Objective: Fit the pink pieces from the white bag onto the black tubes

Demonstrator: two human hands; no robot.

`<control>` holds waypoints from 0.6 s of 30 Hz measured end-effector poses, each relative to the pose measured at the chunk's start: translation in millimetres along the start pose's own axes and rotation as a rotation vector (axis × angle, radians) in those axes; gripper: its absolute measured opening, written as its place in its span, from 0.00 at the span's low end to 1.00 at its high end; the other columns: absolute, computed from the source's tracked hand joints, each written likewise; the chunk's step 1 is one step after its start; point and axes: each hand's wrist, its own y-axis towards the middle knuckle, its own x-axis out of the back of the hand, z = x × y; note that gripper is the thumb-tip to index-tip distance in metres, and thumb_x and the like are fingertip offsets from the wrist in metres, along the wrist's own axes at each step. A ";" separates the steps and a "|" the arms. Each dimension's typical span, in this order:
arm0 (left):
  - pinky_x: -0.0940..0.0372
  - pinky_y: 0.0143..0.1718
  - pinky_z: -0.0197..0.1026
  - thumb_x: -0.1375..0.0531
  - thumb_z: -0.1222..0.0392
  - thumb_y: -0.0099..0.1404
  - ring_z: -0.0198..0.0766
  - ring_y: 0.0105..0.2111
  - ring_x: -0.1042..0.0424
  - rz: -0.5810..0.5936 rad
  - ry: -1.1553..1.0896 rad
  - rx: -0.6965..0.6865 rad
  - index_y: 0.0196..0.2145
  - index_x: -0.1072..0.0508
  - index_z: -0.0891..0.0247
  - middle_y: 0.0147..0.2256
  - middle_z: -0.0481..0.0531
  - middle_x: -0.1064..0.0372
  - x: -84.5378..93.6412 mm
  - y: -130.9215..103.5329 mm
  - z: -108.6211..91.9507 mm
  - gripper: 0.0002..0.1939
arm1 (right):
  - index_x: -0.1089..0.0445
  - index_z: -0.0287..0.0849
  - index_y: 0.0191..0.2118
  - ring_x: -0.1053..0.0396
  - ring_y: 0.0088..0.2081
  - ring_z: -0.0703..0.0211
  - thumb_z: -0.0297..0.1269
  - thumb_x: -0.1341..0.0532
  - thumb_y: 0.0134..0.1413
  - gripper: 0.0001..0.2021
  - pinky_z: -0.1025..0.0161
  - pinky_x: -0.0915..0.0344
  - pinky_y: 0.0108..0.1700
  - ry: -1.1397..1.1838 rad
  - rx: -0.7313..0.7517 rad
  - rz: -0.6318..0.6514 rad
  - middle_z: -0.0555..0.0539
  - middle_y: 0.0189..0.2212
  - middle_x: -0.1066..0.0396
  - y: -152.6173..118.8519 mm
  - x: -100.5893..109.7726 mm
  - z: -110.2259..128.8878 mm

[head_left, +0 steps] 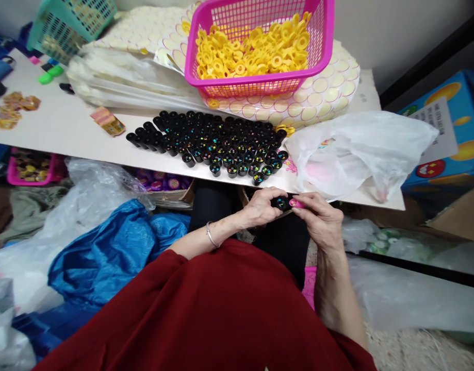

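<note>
Below the table's front edge, my left hand is closed around a small black cup with coloured bits inside. Right beside it, my right hand pinches a small bright pink piece against or close to the cup's rim; whether they touch I cannot tell. Ahead of my hands, many similar black cups stand upright in packed rows on the white table, and coloured bits show in many of them. A white plastic bag lies to the right of the rows.
Behind the cups, a pink basket holds yellow ring-shaped pieces. A small box lies left of the rows. A green basket leans at the far left. Blue plastic sheeting lies below, and a blue carton stands right.
</note>
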 end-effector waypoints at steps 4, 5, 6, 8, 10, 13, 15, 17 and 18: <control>0.35 0.41 0.39 0.36 0.62 0.50 0.36 0.36 0.30 0.008 -0.012 0.025 0.37 0.25 0.64 0.35 0.50 0.28 -1.4 -1.0 -1.1 0.14 | 0.23 0.51 0.37 0.31 0.34 0.61 0.35 0.33 0.46 0.10 0.60 0.32 0.38 -0.002 -0.016 -0.026 0.50 0.32 0.29 -2.7 -5.4 0.1; 0.35 0.41 0.39 0.36 0.62 0.50 0.36 0.36 0.30 0.002 -0.012 0.019 0.37 0.25 0.64 0.36 0.50 0.29 -1.2 -1.4 -1.3 0.14 | 0.23 0.51 0.37 0.31 0.35 0.61 0.35 0.33 0.45 0.10 0.60 0.32 0.39 0.003 -0.020 -0.033 0.50 0.32 0.28 -3.3 -6.5 0.5; 0.35 0.42 0.39 0.36 0.62 0.51 0.36 0.37 0.30 -0.012 -0.007 0.001 0.37 0.25 0.64 0.36 0.50 0.29 -0.3 -2.0 -1.5 0.14 | 0.23 0.50 0.37 0.30 0.35 0.61 0.35 0.33 0.45 0.10 0.60 0.32 0.39 0.019 -0.027 -0.046 0.50 0.32 0.28 -3.6 -7.3 0.9; 0.34 0.43 0.40 0.36 0.64 0.50 0.37 0.39 0.30 -0.084 0.032 -0.056 0.37 0.26 0.63 0.37 0.50 0.29 3.8 -4.1 -0.8 0.14 | 0.23 0.49 0.36 0.30 0.35 0.60 0.34 0.32 0.43 0.10 0.59 0.31 0.40 0.086 -0.052 -0.094 0.50 0.32 0.28 -2.6 -7.8 1.1; 0.34 0.44 0.42 0.36 0.66 0.50 0.39 0.41 0.30 -0.223 0.115 -0.115 0.37 0.26 0.62 0.38 0.51 0.30 11.1 -7.5 2.0 0.14 | 0.23 0.48 0.35 0.30 0.33 0.60 0.34 0.31 0.41 0.10 0.60 0.31 0.37 0.185 -0.099 -0.185 0.50 0.32 0.27 1.6 -6.8 0.3; 0.34 0.46 0.46 0.34 0.64 0.51 0.41 0.41 0.31 -0.477 0.293 -0.140 0.39 0.27 0.60 0.38 0.52 0.29 24.8 -14.6 11.6 0.16 | 0.24 0.45 0.32 0.33 0.25 0.64 0.35 0.29 0.37 0.11 0.63 0.31 0.29 0.298 -0.168 -0.349 0.51 0.28 0.28 14.8 -2.8 -4.0; 0.33 0.44 0.47 0.33 0.62 0.51 0.42 0.40 0.32 -0.599 0.403 -0.108 0.41 0.28 0.60 0.38 0.52 0.29 32.6 -18.6 20.8 0.18 | 0.25 0.43 0.31 0.35 0.22 0.67 0.36 0.28 0.34 0.12 0.64 0.33 0.25 0.324 -0.188 -0.425 0.52 0.26 0.29 26.9 0.7 -9.4; 0.32 0.42 0.46 0.34 0.61 0.52 0.42 0.40 0.31 -0.666 0.475 -0.078 0.43 0.29 0.61 0.38 0.53 0.29 37.7 -20.7 30.9 0.19 | 0.25 0.43 0.30 0.36 0.20 0.67 0.37 0.28 0.32 0.13 0.64 0.33 0.25 0.307 -0.192 -0.465 0.53 0.24 0.30 39.7 4.2 -16.2; 0.32 0.42 0.46 0.34 0.61 0.53 0.42 0.39 0.31 -0.680 0.499 -0.074 0.44 0.29 0.61 0.39 0.54 0.28 39.0 -20.9 35.8 0.19 | 0.26 0.43 0.30 0.36 0.20 0.67 0.37 0.28 0.32 0.13 0.63 0.33 0.25 0.283 -0.191 -0.478 0.54 0.24 0.30 45.8 5.8 -20.0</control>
